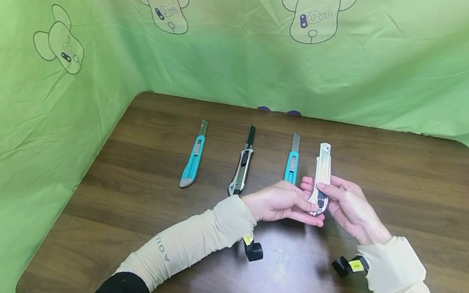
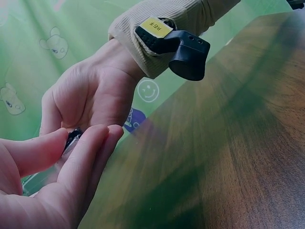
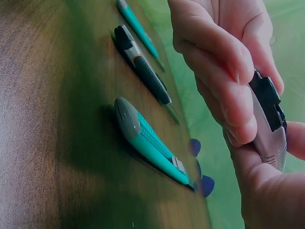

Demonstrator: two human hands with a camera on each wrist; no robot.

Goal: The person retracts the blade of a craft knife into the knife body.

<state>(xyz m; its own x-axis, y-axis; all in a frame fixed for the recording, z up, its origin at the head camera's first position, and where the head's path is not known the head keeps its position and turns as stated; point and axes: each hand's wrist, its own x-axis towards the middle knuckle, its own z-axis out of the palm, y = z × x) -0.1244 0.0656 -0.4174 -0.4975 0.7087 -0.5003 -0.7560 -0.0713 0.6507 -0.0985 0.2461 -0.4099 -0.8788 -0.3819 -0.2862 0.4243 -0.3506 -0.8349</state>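
Both hands hold a silver utility knife [image 1: 323,167] above the table, its tip pointing away toward the far edge. My left hand [image 1: 276,203] pinches its lower end between thumb and fingers. From the right side my right hand [image 1: 351,206] grips the body, thumb on the front near the dark part. In the right wrist view the knife's black and silver butt end [image 3: 269,112] shows between the hands. In the left wrist view fingers hide most of it. Just left of it lies a teal utility knife [image 1: 292,164], its lower end overlapped by the left hand.
Farther left on the wooden table [image 1: 134,207] lie a silver and black utility knife [image 1: 243,164] and another teal utility knife [image 1: 193,160], blades extended and pointing away. A green printed cloth [image 1: 221,60] hangs behind and beside the table. Each wrist wears a black camera [image 1: 253,249].
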